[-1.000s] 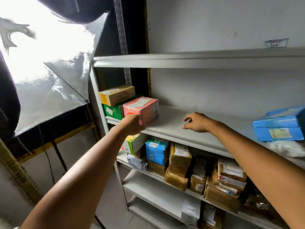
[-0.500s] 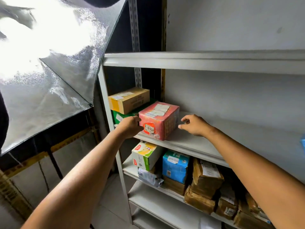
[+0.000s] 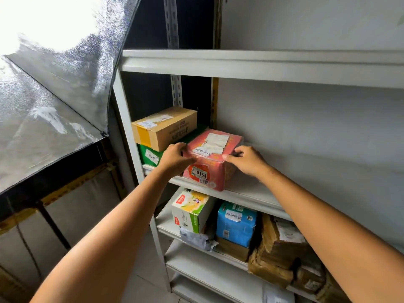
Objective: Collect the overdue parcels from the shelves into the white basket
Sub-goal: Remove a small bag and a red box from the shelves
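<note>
head view, looking down along both forearms. pink parcel [image 3: 215, 162], film-wrapped, with sticker 0164 on its near face, sits on the middle shelf [image 3: 251, 192] close to the front edge, turned corner-on.

left hand [image 3: 175, 158] is on the parcel's left side, fingers curled over its top edge and gripping. right hand [image 3: 247, 160] is on the parcel's right side, thumb on the near top corner, fingers wrapped behind, gripping too.

the two-sided hold is likely because the wrap looks soft and slick; pressure from both flanks would hold it square for a lift.

brown carton [image 3: 164, 127] sits just left of and behind the parcel, stacked on a green box [image 3: 148, 155], so the left knuckles have little room. blue pack [image 3: 236, 224] is below the parcel. white basket is not in view.
</note>
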Tool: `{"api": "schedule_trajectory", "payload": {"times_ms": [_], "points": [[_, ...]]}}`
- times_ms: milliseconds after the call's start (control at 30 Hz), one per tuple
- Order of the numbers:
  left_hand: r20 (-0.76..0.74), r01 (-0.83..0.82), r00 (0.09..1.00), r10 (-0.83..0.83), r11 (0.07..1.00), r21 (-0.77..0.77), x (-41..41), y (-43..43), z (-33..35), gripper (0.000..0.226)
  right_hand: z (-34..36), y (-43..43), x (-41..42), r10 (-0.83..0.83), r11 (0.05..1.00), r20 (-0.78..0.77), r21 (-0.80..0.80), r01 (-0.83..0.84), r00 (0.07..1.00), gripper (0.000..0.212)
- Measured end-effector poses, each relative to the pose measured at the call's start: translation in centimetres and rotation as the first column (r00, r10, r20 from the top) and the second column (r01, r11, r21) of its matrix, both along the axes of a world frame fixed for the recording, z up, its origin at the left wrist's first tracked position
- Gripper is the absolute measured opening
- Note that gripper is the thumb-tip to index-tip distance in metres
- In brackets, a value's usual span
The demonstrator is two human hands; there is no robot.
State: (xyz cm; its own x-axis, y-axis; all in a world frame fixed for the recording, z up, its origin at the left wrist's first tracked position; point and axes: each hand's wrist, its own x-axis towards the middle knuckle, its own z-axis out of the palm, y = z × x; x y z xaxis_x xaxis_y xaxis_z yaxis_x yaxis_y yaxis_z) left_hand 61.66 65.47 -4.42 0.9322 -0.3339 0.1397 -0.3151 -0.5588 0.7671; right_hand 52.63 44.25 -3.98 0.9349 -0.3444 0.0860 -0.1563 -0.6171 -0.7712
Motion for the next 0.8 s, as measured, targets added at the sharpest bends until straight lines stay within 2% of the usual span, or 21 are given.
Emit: {"api": "schedule_trajectory", "payload": {"times_ms": [133, 233, 300, 400, 567, 800], "points": [[-0.062, 0.007, 0.998, -0.014, 0.994, -0.11, -0.4, -0.3, -0.6, 0.057, -0.3, -0.9, -0.2, -0.028, 0.983, 0.027, 0.183, 0.022, 0.999, 0.013], [-0.127, 0.018, 0.991, -0.047, 0.974, -0.225, -1.5, -1.1, -0.9, 0.046, -0.7, -2.1, -0.8, -0.021, 0.936, 0.024, 0.352, 0.011, 1.0, 0.026], [-0.179, 0.018, 0.981, -0.072, 0.957, -0.289, -2.3, -1.6, -1.0, 0.038, -0.7, -2.8, -1.3, -0.002, 0.912, 0.033, 0.41, -0.012, 0.999, 0.029], [-0.229, -0.018, 0.971, -0.068, 0.935, -0.353, -3.0, -2.3, -1.4, 0.04, -1.0, -3.7, -1.6, 0.025, 0.892, 0.038, 0.45, -0.039, 0.999, 0.039], [-0.286, -0.03, 0.955, -0.075, 0.938, -0.346, -3.7, -3.4, -0.6, 0.061, -1.4, -3.9, -1.7, 0.013, 0.873, 0.027, 0.487, -0.025, 1.0, 0.054], [-0.359, -0.069, 0.93, -0.082, 0.919, -0.389, -3.6, -3.5, -0.9, 0.052, -1.9, -4.0, -1.5, -0.006, 0.849, 0.032, 0.527, -0.012, 0.999, 0.065]]}}
